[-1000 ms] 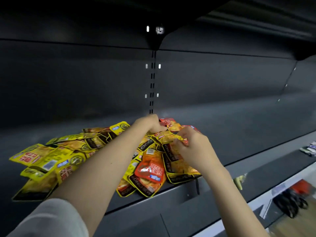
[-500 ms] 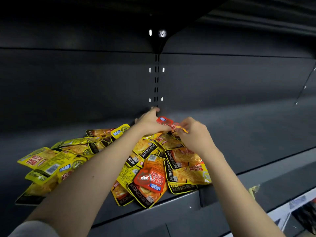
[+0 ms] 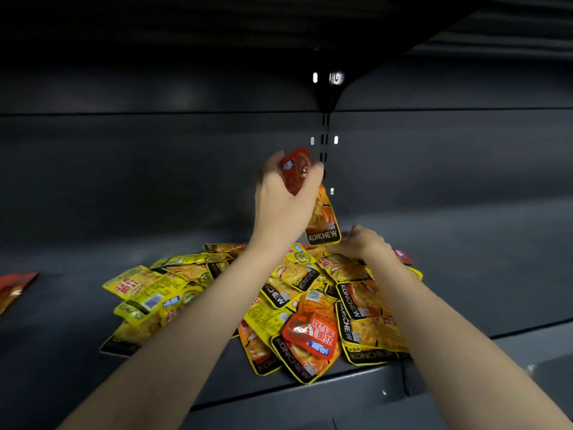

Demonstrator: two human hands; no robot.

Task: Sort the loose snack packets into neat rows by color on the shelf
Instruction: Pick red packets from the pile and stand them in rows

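Above the pile, the left hand [image 3: 283, 206] holds one red-and-orange KONCHEW packet [image 3: 321, 218] pinched between thumb and curled fingers, its top end red, its lower end hanging free against the dark back panel [image 3: 124, 187]. Lower right, the right hand [image 3: 361, 243] rests fingers-down on the back of the heap; whether it grips anything I cannot tell. Beneath both forearms lies one loose pile of snack packets [image 3: 279, 299] on the dark shelf [image 3: 465, 290]: mostly yellow, roughly twenty, overlapping too much to count exactly, with one red packet [image 3: 310, 335] on top at the front. One more red packet edge [image 3: 14, 288] lies well apart at far left.
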